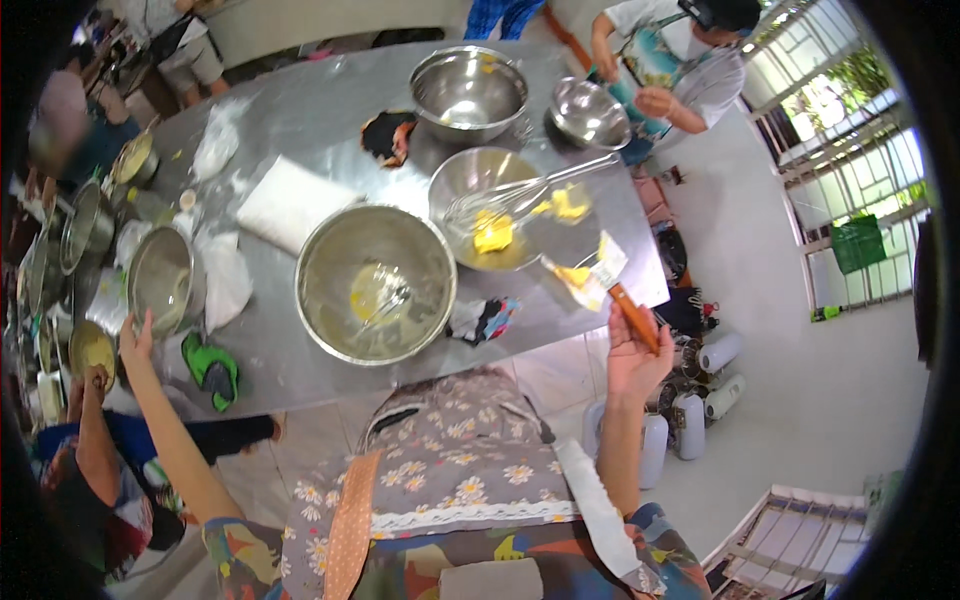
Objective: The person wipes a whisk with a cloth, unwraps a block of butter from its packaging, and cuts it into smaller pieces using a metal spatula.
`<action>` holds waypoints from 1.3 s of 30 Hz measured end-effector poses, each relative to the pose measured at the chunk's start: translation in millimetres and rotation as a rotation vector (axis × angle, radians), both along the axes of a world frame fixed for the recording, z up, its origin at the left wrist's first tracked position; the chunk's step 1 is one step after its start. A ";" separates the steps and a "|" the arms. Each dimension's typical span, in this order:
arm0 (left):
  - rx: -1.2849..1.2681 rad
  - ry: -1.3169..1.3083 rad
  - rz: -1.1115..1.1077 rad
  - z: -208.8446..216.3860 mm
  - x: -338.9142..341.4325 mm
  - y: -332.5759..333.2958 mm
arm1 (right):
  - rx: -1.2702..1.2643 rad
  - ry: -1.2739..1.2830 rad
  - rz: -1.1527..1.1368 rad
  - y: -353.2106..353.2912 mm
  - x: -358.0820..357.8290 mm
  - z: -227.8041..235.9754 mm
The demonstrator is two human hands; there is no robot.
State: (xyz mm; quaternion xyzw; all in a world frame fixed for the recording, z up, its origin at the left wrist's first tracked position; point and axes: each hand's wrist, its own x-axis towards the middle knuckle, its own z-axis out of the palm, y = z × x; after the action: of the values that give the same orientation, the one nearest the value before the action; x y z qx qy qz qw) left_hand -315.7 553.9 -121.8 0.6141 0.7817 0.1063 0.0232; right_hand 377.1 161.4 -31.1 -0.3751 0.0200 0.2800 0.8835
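Large steel mixing bowl near front edge of steel surface; steel bowl holding wire whisk behind-right; two more steel bowls toward back edge; wooden-handled spatula at front-right corner; folded white cloth behind-left.

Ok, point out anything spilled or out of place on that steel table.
White powder is spilled over the steel table at its far left. Yellow smears coat the scraper in the right hand.

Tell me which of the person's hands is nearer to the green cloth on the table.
Left. The left hand is raised just up and left of the green cloth, not touching it. The right hand is far across the table, holding a brown-handled spatula.
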 end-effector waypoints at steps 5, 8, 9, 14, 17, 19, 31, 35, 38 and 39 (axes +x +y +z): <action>-0.048 -0.511 -0.046 1.5 -34.1 7.4 | 0.033 0.026 0.032 2.9 -4.0 -0.4; 0.366 -2.134 0.821 20.2 -2.3 9.0 | 0.010 0.031 0.055 6.1 -10.8 -1.9; 0.354 -2.152 0.719 28.2 4.5 4.9 | 0.017 0.036 0.060 9.2 -13.0 -1.7; -0.059 -1.956 -0.245 114.6 213.5 -80.6 | 0.095 0.025 0.112 25.8 -35.0 -2.1; -0.464 -1.744 -0.573 131.6 323.7 -138.2 | 0.099 -0.073 0.127 36.0 -44.8 1.9; -0.737 -1.738 -0.570 126.6 377.8 -173.2 | 0.110 -0.084 0.143 43.4 -54.4 2.9; -0.997 -1.581 -0.666 50.9 541.5 -269.1 | 0.113 -0.102 0.270 39.2 -48.9 1.1; -0.474 -1.125 -0.866 61.1 547.3 -248.7 | -0.077 -0.335 0.294 32.5 10.2 -4.2; 0.022 -0.709 -0.958 61.0 565.3 -233.4 | -0.212 -0.468 0.295 36.8 59.6 1.5; 0.099 -0.579 -0.968 62.7 575.7 -228.8 | -0.334 -0.586 0.316 39.9 74.7 1.8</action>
State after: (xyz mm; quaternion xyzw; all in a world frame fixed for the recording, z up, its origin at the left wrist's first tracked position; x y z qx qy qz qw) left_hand 260.1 325.1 -59.0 0.8487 0.3667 0.2841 0.2539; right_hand 451.7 201.3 -29.3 -0.5769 -0.2462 0.2865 0.7242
